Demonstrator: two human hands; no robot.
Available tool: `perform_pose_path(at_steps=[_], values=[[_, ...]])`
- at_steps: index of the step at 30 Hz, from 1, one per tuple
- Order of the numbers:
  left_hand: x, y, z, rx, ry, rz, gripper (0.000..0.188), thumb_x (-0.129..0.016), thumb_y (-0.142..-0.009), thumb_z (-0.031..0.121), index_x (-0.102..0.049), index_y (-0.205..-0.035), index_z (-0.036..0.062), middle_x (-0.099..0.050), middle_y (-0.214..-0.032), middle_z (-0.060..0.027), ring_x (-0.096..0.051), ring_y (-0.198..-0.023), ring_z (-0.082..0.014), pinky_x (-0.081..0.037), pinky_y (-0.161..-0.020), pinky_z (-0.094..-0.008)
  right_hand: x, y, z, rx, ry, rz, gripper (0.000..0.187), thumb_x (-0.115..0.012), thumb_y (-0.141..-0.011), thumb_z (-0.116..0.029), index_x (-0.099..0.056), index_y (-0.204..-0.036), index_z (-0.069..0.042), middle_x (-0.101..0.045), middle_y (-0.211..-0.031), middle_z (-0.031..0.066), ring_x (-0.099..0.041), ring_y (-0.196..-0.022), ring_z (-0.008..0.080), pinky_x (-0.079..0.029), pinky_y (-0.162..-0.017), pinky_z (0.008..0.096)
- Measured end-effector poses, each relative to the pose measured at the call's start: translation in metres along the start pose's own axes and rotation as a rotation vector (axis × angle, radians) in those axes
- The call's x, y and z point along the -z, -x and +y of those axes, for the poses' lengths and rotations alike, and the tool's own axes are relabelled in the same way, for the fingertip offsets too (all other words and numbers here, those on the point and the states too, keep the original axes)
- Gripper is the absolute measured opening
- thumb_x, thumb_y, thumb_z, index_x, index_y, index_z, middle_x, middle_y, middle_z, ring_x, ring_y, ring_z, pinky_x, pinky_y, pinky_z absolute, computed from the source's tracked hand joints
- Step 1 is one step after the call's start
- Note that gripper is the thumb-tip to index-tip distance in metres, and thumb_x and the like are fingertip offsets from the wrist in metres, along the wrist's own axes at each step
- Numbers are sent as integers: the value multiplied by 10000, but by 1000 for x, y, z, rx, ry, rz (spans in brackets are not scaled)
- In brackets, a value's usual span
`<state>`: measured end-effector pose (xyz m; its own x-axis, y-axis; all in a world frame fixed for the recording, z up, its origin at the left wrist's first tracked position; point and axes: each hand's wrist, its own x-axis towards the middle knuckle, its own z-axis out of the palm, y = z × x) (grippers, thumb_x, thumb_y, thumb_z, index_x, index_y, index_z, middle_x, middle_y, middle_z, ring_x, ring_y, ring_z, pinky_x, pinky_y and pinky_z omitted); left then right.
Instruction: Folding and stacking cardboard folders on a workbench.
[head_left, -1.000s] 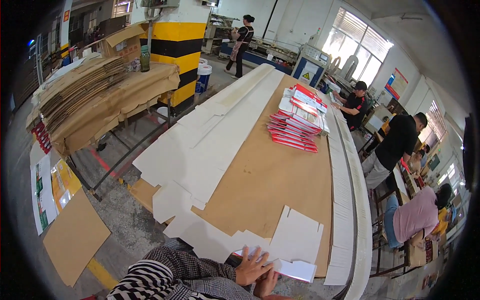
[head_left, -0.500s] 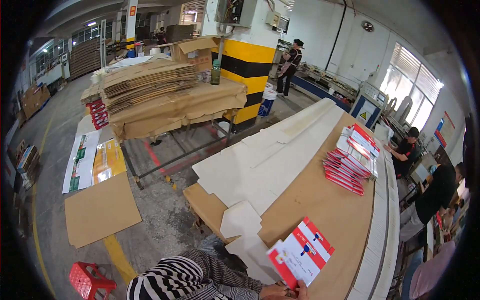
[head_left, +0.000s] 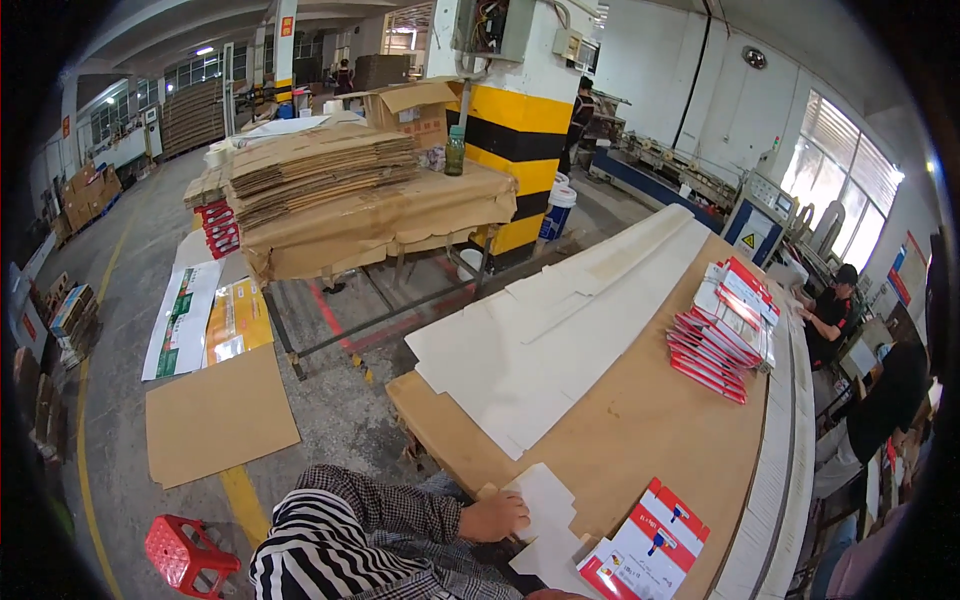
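Peeking in at the near edge, the right hand (head_left: 553, 595) shows too little for me to tell its grip; the left hand (head_left: 495, 517), curled, touches a white card blank (head_left: 547, 497) on the brown tabletop (head_left: 620, 420), though whether it pinches I can't tell; a red-and-white printed card (head_left: 648, 548) lies to their right. Farther along sits red-and-white packaging (head_left: 722, 335), piled; beyond stands a yellow-and-black pillar (head_left: 520, 108).

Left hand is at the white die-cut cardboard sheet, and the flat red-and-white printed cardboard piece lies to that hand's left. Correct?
Wrong side: in the head view, the flat red-and-white printed cardboard piece lies to the right of the left hand. That hand is at the white die-cut cardboard sheet, as stated.
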<state>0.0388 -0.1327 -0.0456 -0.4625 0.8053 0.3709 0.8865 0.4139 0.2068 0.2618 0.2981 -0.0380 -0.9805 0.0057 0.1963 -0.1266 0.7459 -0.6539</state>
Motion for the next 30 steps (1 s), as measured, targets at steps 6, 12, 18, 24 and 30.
perform_pose_path(at_steps=[6,12,18,24,30], values=[[19,-53,-23,-92,231,-324,254,-656,-789,178,-562,-983,43,-650,-758,-168,-662,-729,-372,-505,-650,-492,-12,-26,-72,444,1083,340,235,-564,-989,-321,-635,-963,-98,-641,-909,68,-589,-724,169,-537,-735,314],[35,-73,-36,209,14,-143,467,-762,-730,207,-563,-1112,26,-575,-1061,-148,-524,-1071,-347,-377,-941,-521,-52,-5,-31,62,512,201,593,-704,-616,-45,-702,-1164,-271,-419,-1502,147,-368,-1389,382,-251,-1111,576],[24,-37,-20,-204,273,-106,374,-699,-771,219,-673,-1136,141,-568,-1053,-127,-539,-1038,-345,-432,-920,-477,-33,-3,-83,-138,552,19,536,-745,-628,-143,-711,-1153,-244,-408,-1522,148,-347,-1416,369,-154,-1140,594],[14,-39,-1,-57,400,-54,424,-781,-722,380,-750,-1084,163,-573,-1091,-119,-512,-1056,-332,-411,-894,-495,-40,-18,-79,-117,484,226,472,-816,-667,-358,-723,-1078,-145,-466,-1455,140,-396,-1360,338,-201,-1098,570],[-11,-77,33,465,363,-64,228,-752,-732,251,-664,-775,46,-577,-913,-101,-532,-877,-313,-400,-797,-458,-71,-60,-74,-337,520,865,341,-833,-698,-350,-729,-871,-76,-539,-1301,185,-471,-1197,377,-279,-1017,519]])
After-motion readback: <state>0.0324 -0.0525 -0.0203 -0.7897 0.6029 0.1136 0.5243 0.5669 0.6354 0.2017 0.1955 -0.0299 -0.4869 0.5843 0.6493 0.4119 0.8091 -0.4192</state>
